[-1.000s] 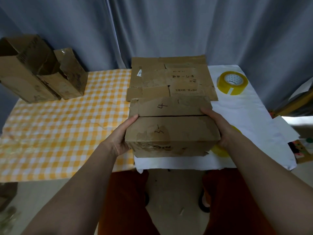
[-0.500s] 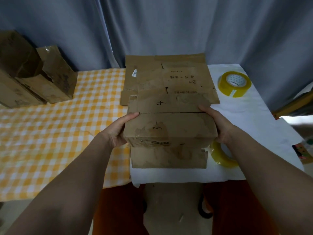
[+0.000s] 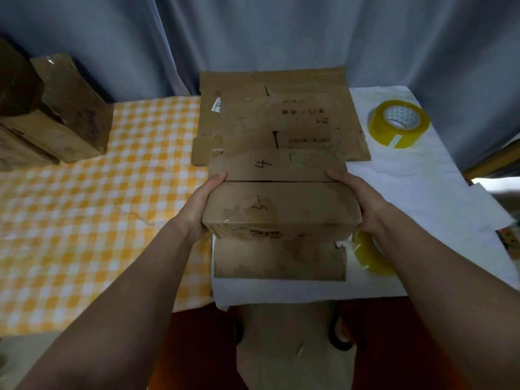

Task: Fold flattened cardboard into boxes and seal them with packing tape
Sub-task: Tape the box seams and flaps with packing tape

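I hold a brown cardboard box between both palms near the table's front edge. Its two top flaps are folded down, marked "4" and "3". My left hand presses its left side and my right hand presses its right side. One flap hangs open below the box toward me. Behind it lies a stack of flattened cardboard. A yellow roll of packing tape lies flat at the back right. A second tape roll sits partly hidden under my right wrist.
Two folded brown boxes stand at the back left on the orange checked tablecloth. A white cloth covers the table's right part. Grey curtains hang right behind the table. My legs are below the front edge.
The box has risen slightly and moved away from me, uncovering the flap hanging at its near side. Both hands keep the same grip. The view has shifted right.
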The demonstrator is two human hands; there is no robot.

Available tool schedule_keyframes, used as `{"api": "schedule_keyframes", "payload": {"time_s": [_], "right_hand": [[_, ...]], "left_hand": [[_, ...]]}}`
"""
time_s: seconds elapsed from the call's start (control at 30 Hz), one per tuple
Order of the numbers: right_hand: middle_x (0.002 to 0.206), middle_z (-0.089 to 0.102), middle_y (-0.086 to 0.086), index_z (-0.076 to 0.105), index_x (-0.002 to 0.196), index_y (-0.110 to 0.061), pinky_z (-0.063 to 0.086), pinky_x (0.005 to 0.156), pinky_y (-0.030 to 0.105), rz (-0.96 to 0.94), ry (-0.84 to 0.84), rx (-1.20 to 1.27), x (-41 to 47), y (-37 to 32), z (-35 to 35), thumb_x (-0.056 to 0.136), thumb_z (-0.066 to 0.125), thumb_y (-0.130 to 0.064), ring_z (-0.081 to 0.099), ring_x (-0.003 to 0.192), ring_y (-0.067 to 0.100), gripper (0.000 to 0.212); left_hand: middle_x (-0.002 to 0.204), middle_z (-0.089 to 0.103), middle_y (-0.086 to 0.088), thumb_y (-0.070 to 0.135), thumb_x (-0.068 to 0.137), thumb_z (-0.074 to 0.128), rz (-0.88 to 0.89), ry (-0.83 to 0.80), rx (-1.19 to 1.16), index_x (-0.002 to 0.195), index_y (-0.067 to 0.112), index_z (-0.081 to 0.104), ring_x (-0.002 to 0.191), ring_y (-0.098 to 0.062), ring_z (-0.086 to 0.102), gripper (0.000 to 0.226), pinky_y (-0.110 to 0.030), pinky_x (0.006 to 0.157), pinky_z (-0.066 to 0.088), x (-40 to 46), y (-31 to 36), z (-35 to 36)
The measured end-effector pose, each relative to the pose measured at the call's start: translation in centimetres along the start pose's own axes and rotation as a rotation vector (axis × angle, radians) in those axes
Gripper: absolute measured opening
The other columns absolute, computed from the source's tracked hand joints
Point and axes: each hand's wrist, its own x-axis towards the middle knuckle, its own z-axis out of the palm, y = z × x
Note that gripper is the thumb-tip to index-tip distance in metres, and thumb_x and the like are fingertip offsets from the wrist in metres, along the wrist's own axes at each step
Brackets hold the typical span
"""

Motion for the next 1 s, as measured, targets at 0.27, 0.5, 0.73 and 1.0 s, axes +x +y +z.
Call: {"api": "schedule_keyframes", "payload": {"time_s": [0.27,0.5,0.73,1.0], "right_hand": [[0.087,0.073,0.01,0.068,0.106,-0.011,0.054,0.07,0.036,0.056,0.001,-0.035,-2.0,1.0,-0.2,0.074,0.072,-0.039,0.069,0.076,0.025,0.042],[0.09,0.073,0.013,0.068,0.103,-0.008,0.055,0.073,0.038,0.014,0.067,-0.05,-3.5,1.7,0.0,0.076,0.074,-0.033,0.069,0.08,0.028,0.037],[0.107,0.068,0.012,0.061,0.119,-0.005,0.055,0.078,0.035,-0.194,0.154,-0.289,-4.5,1.4,0.7,0.08,0.074,-0.018,0.066,0.093,0.026,0.043],[0.135,0.053,0.01,0.051,0.133,-0.009,0.036,0.103,0.029,-0.433,0.431,-0.704,-5.9,3.4,-3.0,0.09,0.05,-0.003,0.048,0.125,0.025,0.043]], "left_hand": [[0.109,0.072,-0.009,0.045,0.086,0.06,-0.029,0.035,-0.058,0.114,0.02,0.066,0.101,-0.027,0.068,0.039,-0.041,0.09,0.052,-3.8,-2.5,-0.2],[0.113,0.071,-0.009,0.045,0.081,0.07,-0.066,0.145,0.068,0.124,0.011,0.061,0.102,-0.025,0.068,0.056,-0.04,0.091,0.053,-5.2,-2.7,0.1],[0.141,0.045,-0.009,0.025,0.09,0.065,0.69,0.543,1.346,0.141,0.032,0.046,0.127,-0.035,0.038,0.054,-0.047,0.1,0.036,-5.9,-3.2,2.0],[0.158,-0.025,-0.005,0.083,0.081,0.012,0.262,0.108,1.891,0.146,0.043,-0.024,0.144,-0.04,-0.02,0.085,-0.061,0.115,-0.006,-8.2,-6.5,9.0]]}}
